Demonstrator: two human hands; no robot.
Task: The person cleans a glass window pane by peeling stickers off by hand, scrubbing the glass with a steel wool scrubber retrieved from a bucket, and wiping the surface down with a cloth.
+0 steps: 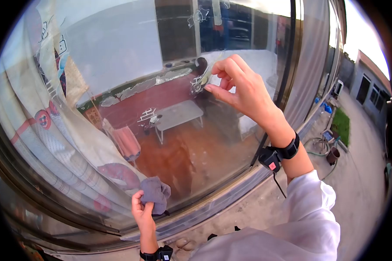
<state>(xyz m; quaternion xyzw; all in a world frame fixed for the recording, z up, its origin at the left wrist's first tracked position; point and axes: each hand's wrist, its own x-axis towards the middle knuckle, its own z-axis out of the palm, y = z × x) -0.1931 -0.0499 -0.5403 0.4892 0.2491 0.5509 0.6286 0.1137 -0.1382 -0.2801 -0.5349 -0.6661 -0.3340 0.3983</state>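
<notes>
My right hand (237, 82) is raised against the window pane (231, 143), thumb and forefinger pinched at the edge of a clear window sticker (197, 83) with white line drawing. Part of the sticker looks lifted from the glass by my fingers. Lower down, my left hand (143, 209) grips a crumpled grey cloth (156, 194) near the bottom of the window. Another white-line sticker (148, 115) is on the glass below and left of my right hand. One more sticker (198, 17) shows near the top.
Behind the glass hang patterned curtains (69, 148) on the left, and a low white table (178, 115) stands in the room. The metal window frame (287, 56) runs up on the right. Outside are a paved yard (357, 174), a brown bucket (333, 155) and a hose (314, 150).
</notes>
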